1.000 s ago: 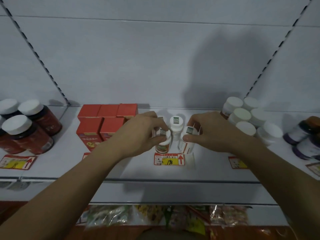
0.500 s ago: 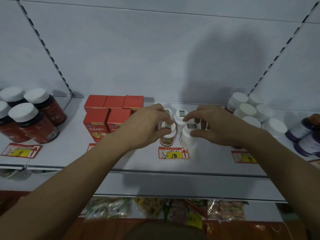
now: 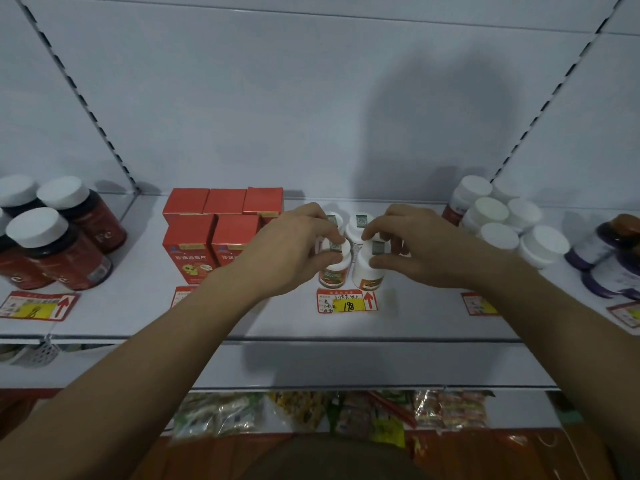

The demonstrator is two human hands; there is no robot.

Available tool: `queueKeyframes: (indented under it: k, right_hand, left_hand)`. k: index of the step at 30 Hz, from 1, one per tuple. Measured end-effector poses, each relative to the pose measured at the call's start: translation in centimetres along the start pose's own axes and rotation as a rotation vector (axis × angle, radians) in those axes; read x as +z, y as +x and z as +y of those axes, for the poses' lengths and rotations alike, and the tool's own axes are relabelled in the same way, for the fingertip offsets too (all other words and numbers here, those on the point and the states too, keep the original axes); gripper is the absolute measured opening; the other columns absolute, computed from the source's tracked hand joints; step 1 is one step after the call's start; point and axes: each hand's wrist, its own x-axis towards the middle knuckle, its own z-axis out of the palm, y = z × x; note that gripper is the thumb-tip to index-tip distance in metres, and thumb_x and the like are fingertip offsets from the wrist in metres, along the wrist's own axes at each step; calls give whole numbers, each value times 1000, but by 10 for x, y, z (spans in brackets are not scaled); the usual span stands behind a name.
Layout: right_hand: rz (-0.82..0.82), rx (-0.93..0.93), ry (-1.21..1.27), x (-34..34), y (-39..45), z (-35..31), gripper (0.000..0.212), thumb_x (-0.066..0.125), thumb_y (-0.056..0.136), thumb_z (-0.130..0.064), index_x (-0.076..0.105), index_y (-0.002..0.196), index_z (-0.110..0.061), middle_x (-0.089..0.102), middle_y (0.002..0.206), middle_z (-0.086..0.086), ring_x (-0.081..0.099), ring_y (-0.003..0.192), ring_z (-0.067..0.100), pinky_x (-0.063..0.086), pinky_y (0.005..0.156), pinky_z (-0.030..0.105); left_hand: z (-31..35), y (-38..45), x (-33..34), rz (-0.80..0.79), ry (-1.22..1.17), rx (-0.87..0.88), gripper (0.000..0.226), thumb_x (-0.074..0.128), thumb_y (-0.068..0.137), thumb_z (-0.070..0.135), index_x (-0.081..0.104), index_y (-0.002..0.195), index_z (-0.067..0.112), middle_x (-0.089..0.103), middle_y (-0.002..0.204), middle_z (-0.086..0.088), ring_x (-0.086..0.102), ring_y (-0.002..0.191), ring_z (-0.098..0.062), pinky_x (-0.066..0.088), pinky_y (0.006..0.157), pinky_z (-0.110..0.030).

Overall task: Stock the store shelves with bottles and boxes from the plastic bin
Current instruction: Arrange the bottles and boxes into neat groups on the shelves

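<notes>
Head view: I see my left hand (image 3: pixel 294 251) and right hand (image 3: pixel 412 247) each pinching a small bottle (image 3: pixel 334 268) on the shelf (image 3: pixel 242 317), stocking partly done.

Shelf (image 3: pixel 104 317): plain white, back panel pale grey-white. Small bottles: white caps bearing a green-and-white square sticker; left one (image 3: pixel 333 271) has a red-orange label, right one (image 3: pixel 367 271) white with an orange band. Red cartons (image 3: pixel 188 251), yellow cartoon print and white lettering. Dark red jars (image 3: pixel 62 258), white lids. Price tag (image 3: pixel 346 301): red border, yellow patch (handwritten black "198"), red arrow. Purple bottles (image 3: pixel 613 268) far right.
</notes>
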Motion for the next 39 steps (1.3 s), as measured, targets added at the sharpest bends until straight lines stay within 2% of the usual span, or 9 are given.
queueKeyframes:
  k: [10,18,22,25,27,30,32,35,39]
  right_hand:
    - [102,52,85,16,1,-3,39,70,90,-42,62,124,-25,48,105,-13,53,79,0,39,70,10]
    - [180,55,160,23,-5,-6,25,71,90,-39,51,103,-33,49,101,-13,57,78,4,39,68,13]
    - [229,79,204,23,-7,-3,19,63,95,-41,52,108,-31,52,102,-11,58,79,4,39,67,12]
    - [337,91,233,7,0,4,14,53,101,-33,59,111,-25,56,99,-6,53,81,0,37,69,18]
    - [297,96,207,-3,13,6,17,54,102,-29,63,115,-22,59,99,-4,51,80,0,36,74,24]
    - [139,120,207,-11,33,1,23,56,101,-32,64,121,-24,61,103,-5,55,84,8,38,78,27]
    - [62,131,213,-12,43,-3,25,58,100,-34,63,124,-28,61,106,-7,58,89,12,40,77,26]
    - [-18,155,178,-11,50,-6,27,61,98,-34,63,125,-29,61,112,-5,57,92,12,38,67,20]
    - [-28,170,172,-9,52,-3,31,62,97,-38,63,126,-27,62,116,-4,55,91,11,34,64,14]
  left_hand:
    - [1,0,1,14,-3,0,29,71,90,38,73,116,24,59,117,6,53,83,-8,55,83,-39]
    - [5,-3,1,14,-1,-8,28,72,90,34,74,116,24,60,114,4,65,82,-11,56,80,-36]
    - [7,-5,-2,-15,30,-15,31,67,92,41,71,119,27,60,117,5,65,76,-6,56,78,-34]
    - [7,3,-16,62,25,-47,33,57,97,40,65,125,24,59,117,1,62,72,-8,50,78,-32]
    - [4,18,-27,73,57,-92,34,55,100,32,62,132,22,60,119,-3,57,79,-11,44,83,-29]
    - [2,45,-34,-114,137,-165,38,55,101,32,58,137,21,64,127,-4,55,91,-15,41,89,-28]
    - [1,58,-33,-220,124,-207,38,56,100,33,58,137,22,67,128,-2,59,90,-16,43,89,-28]
    - [1,67,-30,-244,92,-223,36,58,99,29,59,134,23,68,125,-1,61,76,-9,48,87,-28]
    - [2,69,-26,-241,155,-224,37,62,97,32,61,133,22,63,132,-3,54,83,-14,48,88,-31]
